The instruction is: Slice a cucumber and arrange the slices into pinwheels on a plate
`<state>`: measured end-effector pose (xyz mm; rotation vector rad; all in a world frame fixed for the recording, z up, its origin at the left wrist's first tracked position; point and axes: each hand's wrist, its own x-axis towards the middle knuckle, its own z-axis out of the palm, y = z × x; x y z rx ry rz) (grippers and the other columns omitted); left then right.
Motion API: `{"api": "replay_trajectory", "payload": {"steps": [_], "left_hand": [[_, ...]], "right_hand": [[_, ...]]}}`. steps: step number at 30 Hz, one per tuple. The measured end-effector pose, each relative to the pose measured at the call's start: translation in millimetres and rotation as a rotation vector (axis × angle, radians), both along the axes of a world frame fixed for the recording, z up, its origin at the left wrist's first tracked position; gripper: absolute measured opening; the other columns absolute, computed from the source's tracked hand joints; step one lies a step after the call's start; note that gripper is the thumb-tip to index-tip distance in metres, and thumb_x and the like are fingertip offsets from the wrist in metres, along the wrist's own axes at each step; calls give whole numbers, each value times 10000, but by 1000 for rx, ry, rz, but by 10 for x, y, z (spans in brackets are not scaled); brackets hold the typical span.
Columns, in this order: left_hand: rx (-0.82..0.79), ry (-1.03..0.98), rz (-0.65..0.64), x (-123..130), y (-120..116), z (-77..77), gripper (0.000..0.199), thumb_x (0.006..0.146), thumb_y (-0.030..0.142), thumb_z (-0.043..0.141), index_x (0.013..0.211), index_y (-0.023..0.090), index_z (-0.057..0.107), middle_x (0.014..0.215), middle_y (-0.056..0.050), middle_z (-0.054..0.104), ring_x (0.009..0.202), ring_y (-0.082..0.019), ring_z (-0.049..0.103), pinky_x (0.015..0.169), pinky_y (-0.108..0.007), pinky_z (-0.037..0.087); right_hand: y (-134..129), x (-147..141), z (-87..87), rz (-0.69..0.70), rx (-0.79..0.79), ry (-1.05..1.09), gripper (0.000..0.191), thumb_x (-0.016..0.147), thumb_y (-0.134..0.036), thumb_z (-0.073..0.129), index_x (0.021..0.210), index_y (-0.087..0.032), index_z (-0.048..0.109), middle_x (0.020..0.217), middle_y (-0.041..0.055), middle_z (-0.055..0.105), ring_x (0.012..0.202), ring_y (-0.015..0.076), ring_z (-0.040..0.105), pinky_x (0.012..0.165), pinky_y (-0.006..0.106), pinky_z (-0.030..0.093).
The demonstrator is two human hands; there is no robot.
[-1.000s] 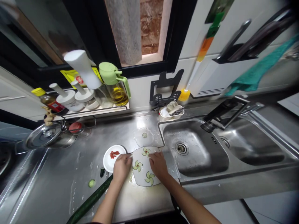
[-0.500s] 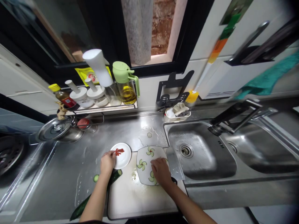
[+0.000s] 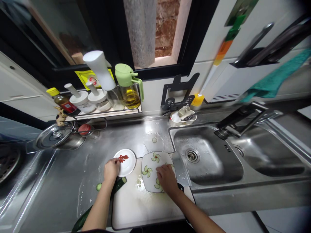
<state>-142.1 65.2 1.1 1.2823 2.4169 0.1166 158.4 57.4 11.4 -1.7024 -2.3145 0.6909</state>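
My left hand (image 3: 112, 169) is at the left rim of a small white plate (image 3: 128, 165), its fingers pinched beside chopped red pieces (image 3: 123, 158). Whether a piece is between the fingertips is too small to tell. Over the right part of a squarish white plate (image 3: 151, 184) is my right hand (image 3: 167, 177), fingers bent together; what they hold, if anything, is hidden. Green cucumber slices (image 3: 147, 171) form pinwheels on that plate, some with red centres. Both plates rest at least partly on a white cutting board (image 3: 136, 212). A cut cucumber (image 3: 119, 185) lies beneath my left forearm.
A cleaver blade (image 3: 181, 170) lies between the squarish plate and the sink (image 3: 209, 155). Behind the counter, a rack (image 3: 109, 114) holds an oil bottle (image 3: 131, 94) and seasoning jars. A lidded pot (image 3: 58, 137) stands at the left.
The whole view has shifted slightly. Both hands stay almost in the same places over the plates, and no object has visibly been moved.
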Motion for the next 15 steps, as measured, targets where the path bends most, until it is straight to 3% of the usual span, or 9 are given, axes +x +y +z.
{"api": "replay_trajectory", "payload": {"steps": [6, 11, 15], "left_hand": [[10, -3, 16, -15, -11, 1, 243, 812, 303, 499, 894, 200, 703, 908, -84, 719, 804, -186, 655, 712, -235, 412], [103, -9, 33, -20, -95, 96, 259, 810, 333, 492, 870, 188, 699, 906, -80, 716, 806, -187, 648, 729, -240, 418], [205, -100, 16, 188, -166, 197, 235, 793, 343, 511, 822, 206, 701, 814, -31, 708, 732, -158, 629, 726, -233, 430]], "right_hand": [[4, 11, 20, -3, 2, 4, 205, 837, -154, 505, 929, -205, 681, 902, 48, 631, 896, 202, 480, 844, 304, 332], [-23, 72, 80, -29, 9, 35, 189, 827, -159, 525, 917, -199, 687, 874, 56, 631, 904, 217, 480, 832, 310, 350], [-95, 243, 83, -78, 12, 50, 203, 824, -152, 521, 928, -189, 691, 876, 67, 638, 915, 224, 493, 825, 310, 371]]}}
